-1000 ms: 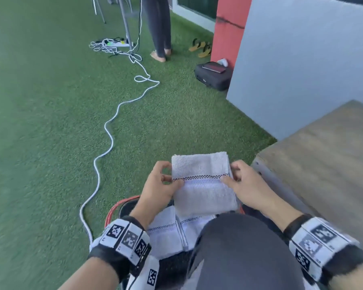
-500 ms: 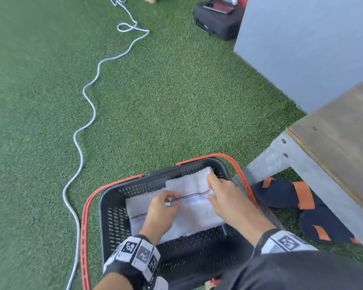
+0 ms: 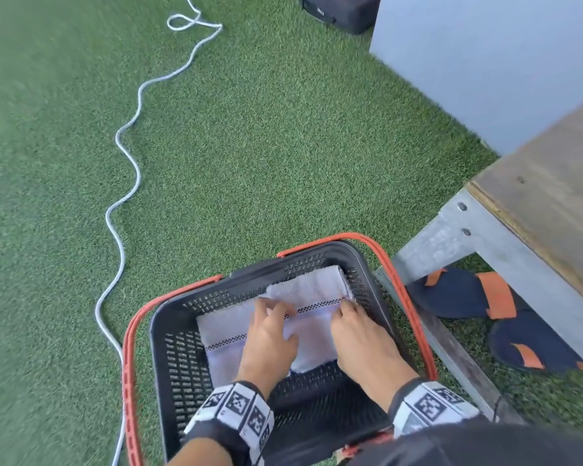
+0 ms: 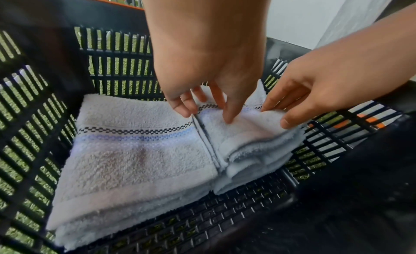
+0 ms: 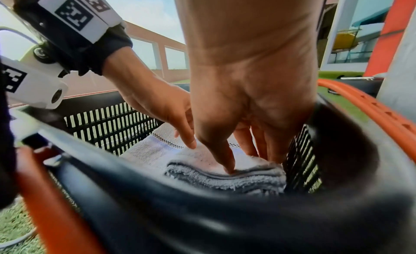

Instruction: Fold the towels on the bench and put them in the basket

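Observation:
A black basket [image 3: 182, 364] with orange handles stands on the turf. Two folded white towels with a checkered band lie side by side in it. My left hand [image 3: 273, 314] and right hand [image 3: 347, 314] both rest on the right towel [image 3: 313, 284]. In the left wrist view my left hand [image 4: 211, 97] touches this towel [image 4: 247, 138] at its left edge, thumb on top. My right hand [image 4: 292, 101] lies on its right part. In the right wrist view my right thumb presses into the towel [image 5: 225, 181]. The left towel [image 4: 139, 160] is untouched.
The wooden bench [image 3: 552, 196] on a metal frame stands just right of the basket, with dark sandals [image 3: 468, 290] under it. A white cable [image 3: 128, 146] snakes over the turf on the left. A black bag [image 3: 340, 11] and a grey wall [image 3: 485, 62] are beyond.
Both hands carried the folded towel from my lap down into the basket and laid it on the right, beside the other towel. My fingers have shifted onto its top.

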`<state>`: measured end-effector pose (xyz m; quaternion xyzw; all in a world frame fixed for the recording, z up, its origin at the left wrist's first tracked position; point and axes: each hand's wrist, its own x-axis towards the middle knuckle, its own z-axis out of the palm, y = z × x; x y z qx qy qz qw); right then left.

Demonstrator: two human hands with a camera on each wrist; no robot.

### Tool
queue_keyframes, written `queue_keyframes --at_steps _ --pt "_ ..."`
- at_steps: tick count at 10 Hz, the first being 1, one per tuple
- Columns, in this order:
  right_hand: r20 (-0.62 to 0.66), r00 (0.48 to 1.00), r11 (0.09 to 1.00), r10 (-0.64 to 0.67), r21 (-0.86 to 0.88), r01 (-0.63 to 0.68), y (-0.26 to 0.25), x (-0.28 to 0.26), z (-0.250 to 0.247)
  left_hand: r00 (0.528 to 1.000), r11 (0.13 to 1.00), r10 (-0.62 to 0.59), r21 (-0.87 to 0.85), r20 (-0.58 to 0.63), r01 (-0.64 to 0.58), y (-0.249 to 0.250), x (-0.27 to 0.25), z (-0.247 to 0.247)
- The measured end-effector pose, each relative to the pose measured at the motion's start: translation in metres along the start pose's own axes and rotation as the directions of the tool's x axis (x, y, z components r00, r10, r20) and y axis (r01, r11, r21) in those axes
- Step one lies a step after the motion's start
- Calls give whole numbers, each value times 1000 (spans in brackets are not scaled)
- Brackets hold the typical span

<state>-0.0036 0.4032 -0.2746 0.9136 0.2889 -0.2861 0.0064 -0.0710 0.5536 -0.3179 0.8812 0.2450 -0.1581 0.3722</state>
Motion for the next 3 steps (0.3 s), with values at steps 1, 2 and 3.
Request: queue_keyframes --at_steps 1,2,3 --pt "29 999 995 40 90 -43 1 1 8 995 990 14 138 94 -27 2 -2 2" --pt "50 998 985 26 169 -34 3 0 2 988 988 -17 154 155 -7 4 0 -3" --pt "91 996 955 23 292 -49 6 0 -16 990 993 4 119 143 -21 10 4 -11"
